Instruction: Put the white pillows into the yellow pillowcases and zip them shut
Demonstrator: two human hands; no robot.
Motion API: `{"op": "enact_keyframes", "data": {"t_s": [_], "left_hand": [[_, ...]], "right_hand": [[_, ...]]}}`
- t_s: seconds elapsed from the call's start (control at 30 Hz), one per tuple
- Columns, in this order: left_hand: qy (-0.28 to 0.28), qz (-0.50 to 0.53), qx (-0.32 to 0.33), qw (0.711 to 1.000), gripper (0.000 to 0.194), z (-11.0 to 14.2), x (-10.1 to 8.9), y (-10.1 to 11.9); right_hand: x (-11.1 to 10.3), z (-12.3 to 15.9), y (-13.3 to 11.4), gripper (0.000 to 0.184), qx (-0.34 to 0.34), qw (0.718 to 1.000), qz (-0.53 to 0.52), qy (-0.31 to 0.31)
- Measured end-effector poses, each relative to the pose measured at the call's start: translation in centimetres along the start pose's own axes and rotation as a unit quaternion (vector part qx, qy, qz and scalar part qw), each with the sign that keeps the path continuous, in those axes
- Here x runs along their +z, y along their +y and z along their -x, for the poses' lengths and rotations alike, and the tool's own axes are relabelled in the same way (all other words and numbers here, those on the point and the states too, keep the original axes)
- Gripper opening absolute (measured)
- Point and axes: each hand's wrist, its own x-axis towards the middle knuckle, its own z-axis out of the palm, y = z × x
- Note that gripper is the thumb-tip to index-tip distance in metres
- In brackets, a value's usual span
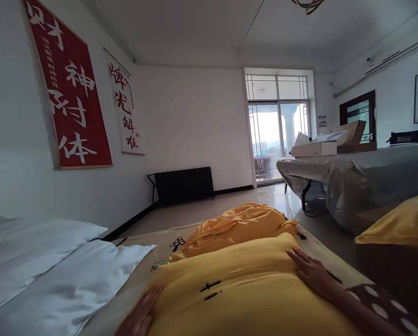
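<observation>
A plump yellow pillow (244, 284) with small black marks lies on the bed in front of me. My left hand (142, 315) rests flat against its left side, fingers stretched out. My right hand (312, 273) lies flat on its right edge, fingers spread. Neither hand grips anything. Beyond the pillow sits a crumpled yellow cloth (240, 224) on the patterned beige sheet (142, 245).
Two white pillows (44, 270) lie at the left. Red and white wall hangings (72, 88) hang above them. A table covered in grey plastic (356, 172) holds cardboard boxes (317, 147). Another yellow cushion (401, 224) sits at right. A black bench (182, 184) stands by the far wall.
</observation>
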Motion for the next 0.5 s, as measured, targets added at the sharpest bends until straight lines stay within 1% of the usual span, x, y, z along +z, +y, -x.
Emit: {"op": "enact_keyframes", "data": {"t_s": [0.07, 0.13, 0.2, 0.23, 0.27, 0.3, 0.33, 0.37, 0.4, 0.43, 0.47, 0.5], "left_hand": [[-0.020, -0.009, -0.022, 1.000, 0.055, 0.3, -1.8, 1.3], [-0.051, -0.047, -0.036, 0.997, 0.056, 0.4, -4.1, 3.3], [-0.088, -0.113, -0.034, 0.989, 0.056, 0.0, -6.3, 6.6], [-0.105, -0.145, -0.025, 0.983, 0.056, -0.5, -7.2, 8.9], [-0.109, -0.155, -0.008, 0.982, 0.057, -1.2, -7.6, 11.5], [-0.134, -0.139, 0.014, 0.981, 0.056, -2.1, -7.7, 14.2], [-0.157, -0.113, 0.043, 0.980, 0.056, -3.2, -7.4, 17.0], [-0.169, -0.095, 0.072, 0.978, 0.055, -4.5, -6.8, 19.6], [-0.186, -0.088, 0.084, 0.975, 0.052, -5.9, -5.9, 21.9], [-0.201, -0.087, 0.096, 0.971, 0.047, -7.4, -4.8, 23.7], [-0.214, -0.086, 0.105, 0.967, 0.040, -8.9, -3.7, 24.9], [-0.224, -0.083, 0.112, 0.964, 0.032, -10.4, -2.7, 25.6]], "right_hand": [[-0.6, 0.6, 0.4, 0.062, 0.016, 1.000, 0.007, 0.004], [-1.7, 1.0, -0.3, 0.056, 0.018, 0.999, 0.026, 0.029], [-2.9, 0.9, -2.7, 0.051, 0.002, 0.997, 0.046, 0.059], [-3.4, 0.7, -4.6, 0.049, -0.018, 0.996, 0.050, 0.068], [-3.6, 0.3, -6.9, 0.048, -0.044, 0.996, 0.049, 0.068], [-3.6, -0.3, -9.5, 0.047, -0.080, 0.994, 0.037, 0.061], [-3.2, -1.1, -12.1, 0.046, -0.121, 0.991, 0.029, 0.054], [-2.6, -2.0, -14.8, 0.044, -0.146, 0.988, 0.026, 0.046], [-1.8, -3.1, -17.1, 0.041, -0.162, 0.986, 0.025, 0.043], [-0.9, -4.3, -19.1, 0.038, -0.172, 0.984, 0.027, 0.042], [0.1, -5.6, -20.6, 0.037, -0.176, 0.983, 0.030, 0.044], [0.9, -6.9, -21.4, 0.036, -0.178, 0.982, 0.032, 0.044]]}}
